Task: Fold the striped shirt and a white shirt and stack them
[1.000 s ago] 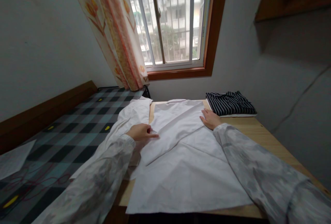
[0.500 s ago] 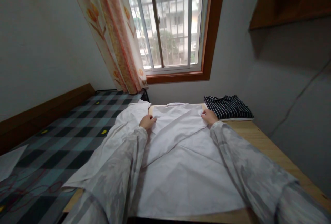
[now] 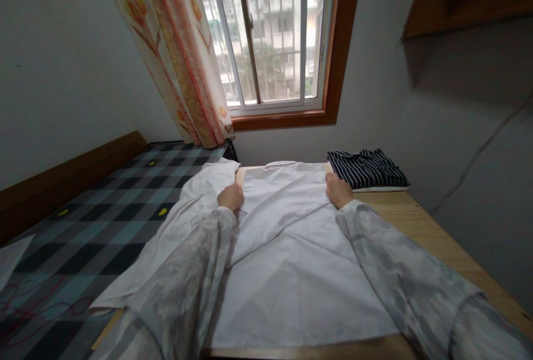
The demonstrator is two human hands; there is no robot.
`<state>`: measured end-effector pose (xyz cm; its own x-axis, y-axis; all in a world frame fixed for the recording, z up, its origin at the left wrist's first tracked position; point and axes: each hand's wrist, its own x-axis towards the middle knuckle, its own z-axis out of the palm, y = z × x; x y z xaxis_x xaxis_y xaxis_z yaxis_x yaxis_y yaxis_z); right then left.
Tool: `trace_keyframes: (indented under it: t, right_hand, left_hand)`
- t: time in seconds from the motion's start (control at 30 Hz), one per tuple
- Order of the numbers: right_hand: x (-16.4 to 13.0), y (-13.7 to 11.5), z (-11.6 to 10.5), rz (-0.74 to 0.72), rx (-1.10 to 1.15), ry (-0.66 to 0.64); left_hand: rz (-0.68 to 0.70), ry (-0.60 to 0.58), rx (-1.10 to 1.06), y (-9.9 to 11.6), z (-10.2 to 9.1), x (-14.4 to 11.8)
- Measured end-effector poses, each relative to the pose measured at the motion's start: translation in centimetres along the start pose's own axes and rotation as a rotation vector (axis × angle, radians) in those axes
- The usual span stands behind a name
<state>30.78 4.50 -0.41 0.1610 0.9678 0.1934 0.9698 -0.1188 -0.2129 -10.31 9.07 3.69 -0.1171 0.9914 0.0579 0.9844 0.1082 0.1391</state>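
Note:
A white shirt [image 3: 300, 277] lies spread over the wooden table, with slanting creases across its middle. My left hand [image 3: 230, 197] is closed at the shirt's upper left edge, its fingers curled round the cloth. On the opposite side, my right hand [image 3: 338, 189] grips the upper right edge, knuckles up. The fingertips of both hands are partly hidden. Left of my left hand, a second white cloth garment [image 3: 189, 204] lies rumpled along the table's left side, partly covered by my left sleeve.
Folded black-and-white striped clothing [image 3: 367, 170] sits at the table's back right corner. The wooden table [image 3: 416, 232] borders a bed with a checked cover [image 3: 120, 227] on the left. Red cord [image 3: 45, 310] lies on the bed. A window and curtain [image 3: 166, 55] are behind.
The fingers of both hands have closed more tightly at the shirt's edges. My left hand has shifted slightly left, and the view has tilted a little. The shirt lies nearly the same.

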Motion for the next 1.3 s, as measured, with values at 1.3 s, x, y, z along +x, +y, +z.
trace_keyframes:
  t: [1.3]
  right_hand:
    - [-9.0, 0.5, 2.1, -0.541, 0.121, -0.164]
  left_hand:
    - [0.958, -0.168, -0.146, 3.3, 2.5, -13.3]
